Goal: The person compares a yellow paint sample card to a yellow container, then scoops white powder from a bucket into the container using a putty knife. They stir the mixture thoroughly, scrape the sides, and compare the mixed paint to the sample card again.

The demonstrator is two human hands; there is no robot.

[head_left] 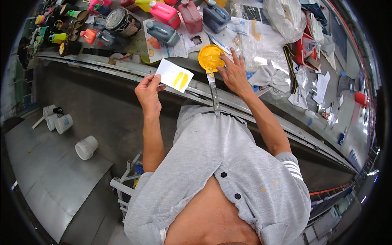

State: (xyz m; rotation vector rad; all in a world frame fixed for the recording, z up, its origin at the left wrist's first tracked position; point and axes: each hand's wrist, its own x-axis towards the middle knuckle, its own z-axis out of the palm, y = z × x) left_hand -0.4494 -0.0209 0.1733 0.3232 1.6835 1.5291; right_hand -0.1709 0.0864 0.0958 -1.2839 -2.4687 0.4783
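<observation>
My left hand [149,93] pinches a white card [168,76] by its left edge, thumb on top. Two short yellow paint strokes [180,80] lie side by side on the card's right half. To the right of it, a round tub of thick yellow paint [210,57] stands near the front edge of the table. A metal spatula [214,92] rests with its blade in the paint and its handle pointing towards me. Beside the tub's right rim is my right hand [234,74], fingers spread and grasping nothing; whether its fingertips touch the rim I cannot tell.
Behind the tub stand plastic jugs: grey [163,33], pink [165,14], red [191,17] and blue [216,17]. Papers and clear plastic bags [286,20] cover the right side. A metal rail [122,70] runs along the table's front. White buckets [86,148] stand lower left.
</observation>
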